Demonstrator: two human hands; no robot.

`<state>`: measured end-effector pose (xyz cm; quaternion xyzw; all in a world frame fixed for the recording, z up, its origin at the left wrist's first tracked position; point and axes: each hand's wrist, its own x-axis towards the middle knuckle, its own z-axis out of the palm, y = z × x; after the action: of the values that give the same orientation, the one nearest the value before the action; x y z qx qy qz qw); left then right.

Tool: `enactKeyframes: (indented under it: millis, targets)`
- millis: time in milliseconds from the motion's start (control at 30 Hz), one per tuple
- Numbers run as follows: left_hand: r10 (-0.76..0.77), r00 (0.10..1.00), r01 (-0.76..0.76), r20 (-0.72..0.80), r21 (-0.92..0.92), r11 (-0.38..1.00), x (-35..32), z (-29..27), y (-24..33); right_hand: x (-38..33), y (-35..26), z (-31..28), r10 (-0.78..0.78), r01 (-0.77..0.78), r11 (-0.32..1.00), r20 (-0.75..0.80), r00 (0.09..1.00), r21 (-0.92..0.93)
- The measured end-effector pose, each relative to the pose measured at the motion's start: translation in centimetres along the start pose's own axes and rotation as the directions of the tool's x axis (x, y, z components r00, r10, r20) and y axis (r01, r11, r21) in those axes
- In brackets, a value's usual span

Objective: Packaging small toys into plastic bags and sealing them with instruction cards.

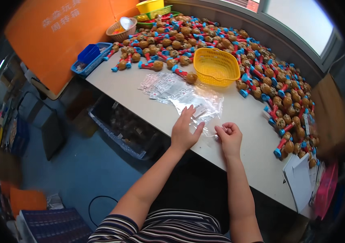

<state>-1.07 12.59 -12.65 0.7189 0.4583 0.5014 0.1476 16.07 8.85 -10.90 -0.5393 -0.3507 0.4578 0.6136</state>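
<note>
Clear plastic bags [211, 106] lie in a loose layer on the white table in front of me. My left hand [184, 130] rests at the near left edge of these bags, its fingers stretched out and the thumb apart. Close to its right, my right hand [231, 137] has thumb and fingers pinched together at the near edge of a clear bag. Printed sheets or printed bags [167, 86] spread out beyond my left hand. One toy [185, 75] with a brown round head, red body and blue end lies at their far edge.
A big heap of similar toys [221, 40] covers the table's back and right. A yellow basket [217, 67] stands before it. Blue baskets [90, 58] sit at the left edge, above a dark lined bin [117, 135]. White boards [298, 180] lie at the right.
</note>
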Motion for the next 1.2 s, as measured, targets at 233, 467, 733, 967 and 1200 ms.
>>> enactKeyframes:
  millis: [233, 467, 733, 967, 1200]
  targets:
    - [0.067, 0.983, -0.073, 0.171, 0.028, 0.997, -1.0, 0.9, 7.1, 0.5, 1.2, -0.7, -0.170, 0.160, 0.981, -0.099, 0.980, -0.106]
    - [-0.014, 0.976, -0.016, 0.218, 0.136, 0.991, -0.2, 2.0, 5.9, -0.6, 0.6, -1.4, -0.124, 0.118, 0.990, -0.078, 0.989, -0.078]
    - [-0.004, 0.985, -0.028, 0.174, 0.181, 0.983, 0.3, 3.2, 4.9, 1.0, 0.1, -2.7, -0.065, 0.071, 0.997, -0.134, 0.989, 0.041]
    - [0.196, 0.972, -0.213, 0.132, 0.127, 0.969, -0.4, 3.7, 4.6, 11.7, -5.0, -12.1, 0.383, -0.128, 0.837, -0.404, 0.831, 0.532]
    - [0.172, 0.975, -0.188, 0.141, 0.113, 0.976, -0.8, 3.6, 5.1, 9.9, -2.2, -12.0, 0.291, -0.088, 0.878, -0.378, 0.879, 0.470]
